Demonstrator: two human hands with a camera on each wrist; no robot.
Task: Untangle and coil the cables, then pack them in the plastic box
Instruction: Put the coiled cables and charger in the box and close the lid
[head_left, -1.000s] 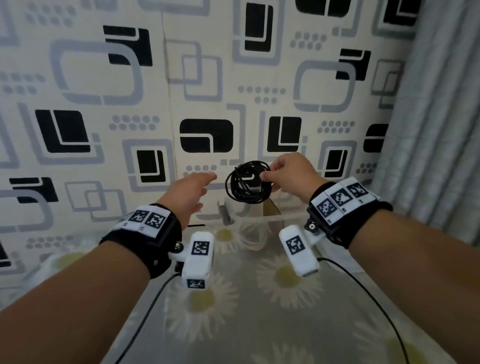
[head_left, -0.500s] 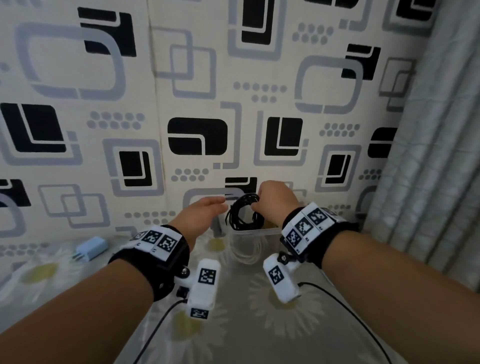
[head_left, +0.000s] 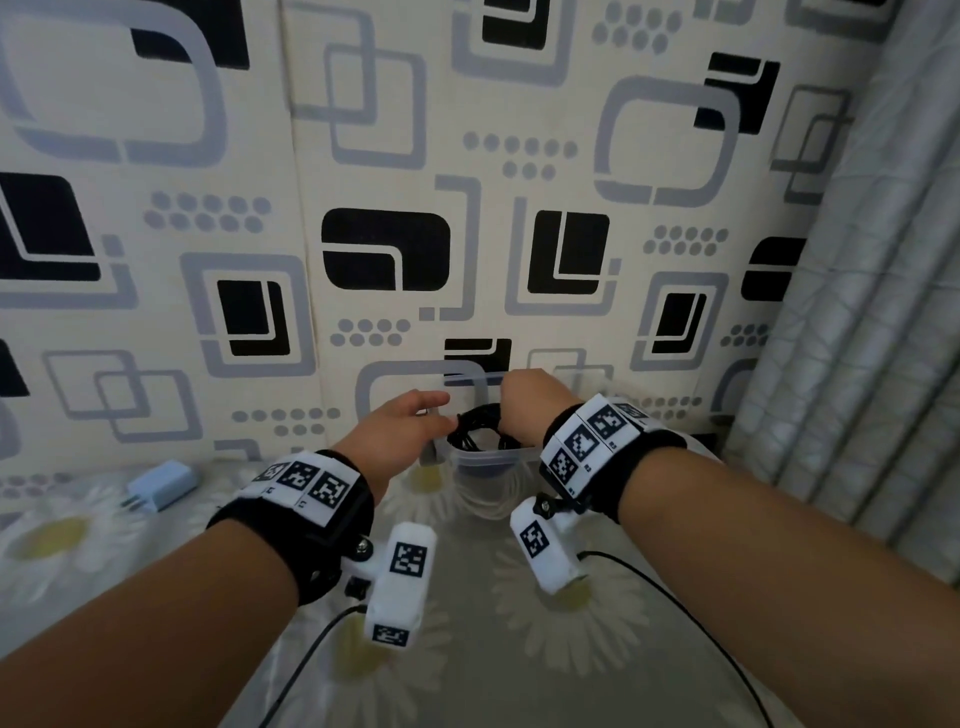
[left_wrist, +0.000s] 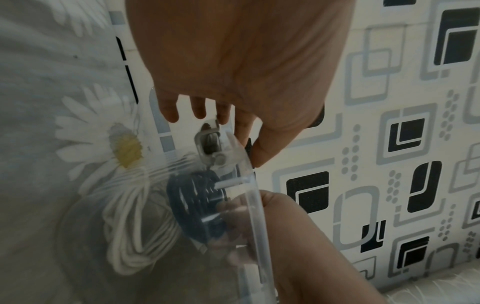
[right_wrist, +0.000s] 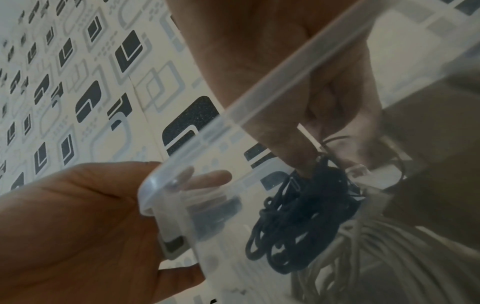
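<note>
Head view, left to right: a pale blue charger (head_left: 162, 486) lies on the daisy-print table (head_left: 467, 649) at the lower left of the frame, near the patterned wall. Towards the centre, the left hand (head_left: 400, 434) reaches with relaxed, extended fingers to the left edge of the clear plastic box (head_left: 491, 462), steadying it beside its latch without gripping anything. Just right of it, the right hand (head_left: 530, 410) pinches the coiled black cable (head_left: 478, 434) at its top. A second ago that coil hung in the air well above the box; it has since come down and now sits partly inside the box, as the right wrist view confirms through the wall. A coiled white cable (left_wrist: 130, 232) already lies at the bottom. That suggests the packing step is nearly done for this coil, with only the release left. Count: two coiled cables, one black and one white; one box; one charger; two hands.
</note>
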